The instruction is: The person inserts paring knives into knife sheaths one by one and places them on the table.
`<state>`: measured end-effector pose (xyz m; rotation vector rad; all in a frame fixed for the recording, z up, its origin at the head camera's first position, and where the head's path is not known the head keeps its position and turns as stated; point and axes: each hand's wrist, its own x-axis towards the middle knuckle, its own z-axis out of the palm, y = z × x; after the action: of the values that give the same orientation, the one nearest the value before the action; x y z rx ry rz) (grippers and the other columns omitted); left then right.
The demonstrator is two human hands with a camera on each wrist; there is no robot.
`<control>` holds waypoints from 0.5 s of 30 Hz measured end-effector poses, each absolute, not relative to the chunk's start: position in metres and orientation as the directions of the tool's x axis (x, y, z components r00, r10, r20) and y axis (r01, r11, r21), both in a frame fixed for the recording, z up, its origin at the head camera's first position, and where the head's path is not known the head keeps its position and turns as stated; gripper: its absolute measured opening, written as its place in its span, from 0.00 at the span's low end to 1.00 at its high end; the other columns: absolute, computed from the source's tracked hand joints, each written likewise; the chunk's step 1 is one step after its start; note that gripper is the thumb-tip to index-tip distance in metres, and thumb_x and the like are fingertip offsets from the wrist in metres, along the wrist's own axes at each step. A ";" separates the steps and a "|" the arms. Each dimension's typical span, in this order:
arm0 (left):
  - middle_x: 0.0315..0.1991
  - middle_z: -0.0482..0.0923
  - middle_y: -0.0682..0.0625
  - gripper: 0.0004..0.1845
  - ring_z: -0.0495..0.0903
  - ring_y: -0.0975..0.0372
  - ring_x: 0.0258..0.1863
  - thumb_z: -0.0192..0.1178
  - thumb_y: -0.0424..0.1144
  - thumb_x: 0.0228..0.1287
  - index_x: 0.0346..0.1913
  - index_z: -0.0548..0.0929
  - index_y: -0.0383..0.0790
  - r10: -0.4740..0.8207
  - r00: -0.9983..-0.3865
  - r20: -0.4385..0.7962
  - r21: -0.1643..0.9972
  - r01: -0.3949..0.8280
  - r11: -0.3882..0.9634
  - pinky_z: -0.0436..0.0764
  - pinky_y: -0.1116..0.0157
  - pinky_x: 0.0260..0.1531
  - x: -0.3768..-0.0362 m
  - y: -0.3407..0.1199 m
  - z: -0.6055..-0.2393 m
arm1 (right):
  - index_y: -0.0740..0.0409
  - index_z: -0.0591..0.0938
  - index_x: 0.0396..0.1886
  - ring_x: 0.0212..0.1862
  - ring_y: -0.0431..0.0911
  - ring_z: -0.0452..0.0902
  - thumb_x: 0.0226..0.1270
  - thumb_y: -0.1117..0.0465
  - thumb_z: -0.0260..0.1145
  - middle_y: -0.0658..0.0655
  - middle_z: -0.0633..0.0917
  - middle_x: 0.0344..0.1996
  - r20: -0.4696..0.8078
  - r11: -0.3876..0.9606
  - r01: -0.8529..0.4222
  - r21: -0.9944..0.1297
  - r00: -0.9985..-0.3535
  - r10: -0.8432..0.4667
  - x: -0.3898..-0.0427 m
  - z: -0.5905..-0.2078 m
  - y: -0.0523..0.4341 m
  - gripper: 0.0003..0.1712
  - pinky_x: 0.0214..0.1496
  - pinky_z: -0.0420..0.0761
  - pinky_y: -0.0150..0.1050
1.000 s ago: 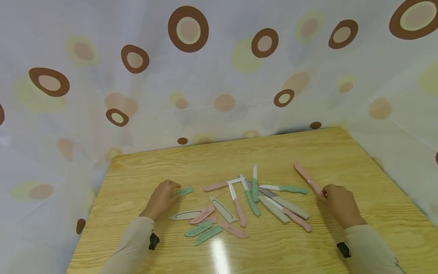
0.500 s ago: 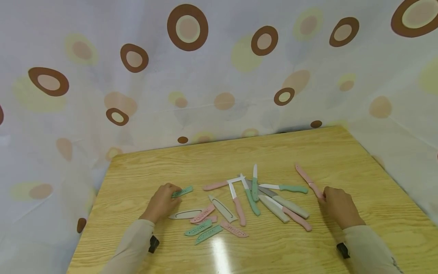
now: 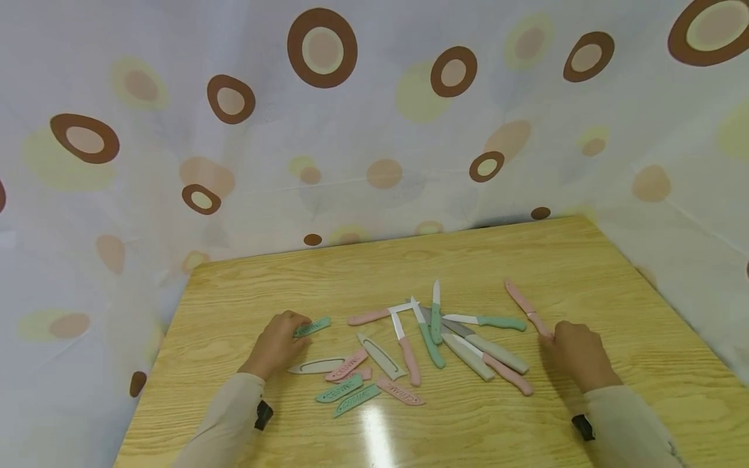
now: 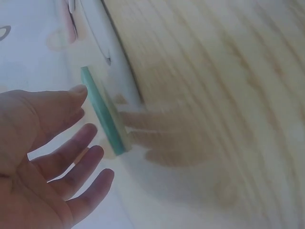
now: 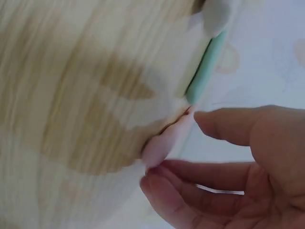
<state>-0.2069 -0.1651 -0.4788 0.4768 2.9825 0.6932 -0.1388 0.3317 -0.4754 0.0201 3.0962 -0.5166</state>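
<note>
Left hand [image 3: 277,344] loosely spread, fingertips beside a green sheath [image 3: 316,326] on the wooden table [image 3: 251,286]. Right hand [image 3: 580,354] also loosely spread, at the near end of a pink knife [image 3: 519,297].

Covered ends, cropped sleeves, smeared letters

The right hand [image 3: 579,354] hides the near end of a pink knife [image 3: 521,297]; whether its fingers grip or merely touch is unclear, as the right wrist view blurs. Letters on the green sheath [image 3: 314,327] by the left hand [image 3: 279,341] are too smeared to read. Overlapping sheaths cover most of one pink sheath [image 3: 365,375]. The bottom edge crops both sleeves [image 3: 225,419]. In the left wrist view, the top edge cuts off a pale sheath [image 4: 116,62]; in the right, a blurred pale shape [image 5: 217,16].
</note>
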 end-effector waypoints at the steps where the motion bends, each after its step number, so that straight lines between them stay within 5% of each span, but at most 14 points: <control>1: 0.50 0.78 0.40 0.17 0.76 0.48 0.50 0.68 0.35 0.58 0.51 0.82 0.35 0.312 -0.949 0.035 0.421 0.297 0.857 0.80 0.51 0.49 -0.207 -0.164 -0.478 | 0.65 0.71 0.16 0.16 0.46 0.64 0.68 0.64 0.59 0.55 0.70 0.12 0.010 0.946 0.015 -0.325 -1.000 0.019 -0.137 -0.474 0.329 0.19 0.16 0.66 0.38; 5: 0.49 0.78 0.40 0.18 0.76 0.47 0.49 0.68 0.34 0.58 0.51 0.82 0.33 0.351 -0.933 0.076 0.359 0.354 0.864 0.80 0.52 0.48 -0.210 -0.159 -0.472 | 0.73 0.75 0.20 0.16 0.46 0.66 0.66 0.65 0.62 0.61 0.73 0.15 0.112 0.942 -0.034 -0.333 -0.994 0.004 -0.132 -0.468 0.311 0.17 0.15 0.70 0.38; 9: 0.47 0.78 0.39 0.18 0.76 0.47 0.49 0.69 0.34 0.57 0.50 0.82 0.31 0.356 -0.931 0.084 0.345 0.363 0.866 0.80 0.52 0.48 -0.217 -0.152 -0.472 | 0.84 0.79 0.35 0.21 0.54 0.77 0.63 0.64 0.66 0.73 0.79 0.25 0.150 0.935 -0.097 -0.341 -0.988 -0.047 -0.126 -0.463 0.291 0.19 0.21 0.81 0.45; 15: 0.40 0.78 0.41 0.14 0.77 0.49 0.42 0.68 0.34 0.57 0.44 0.83 0.31 0.301 -0.953 0.021 0.356 0.289 0.889 0.81 0.55 0.43 -0.225 -0.146 -0.480 | 0.76 0.83 0.37 0.31 0.59 0.81 0.60 0.64 0.69 0.69 0.83 0.31 0.229 0.928 -0.139 -0.346 -0.972 -0.060 -0.120 -0.460 0.275 0.15 0.30 0.83 0.49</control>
<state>-0.2248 -0.1455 -0.4796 0.4717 3.0195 0.5608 -0.1196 0.2753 -0.4602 -0.1720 3.2962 -0.6177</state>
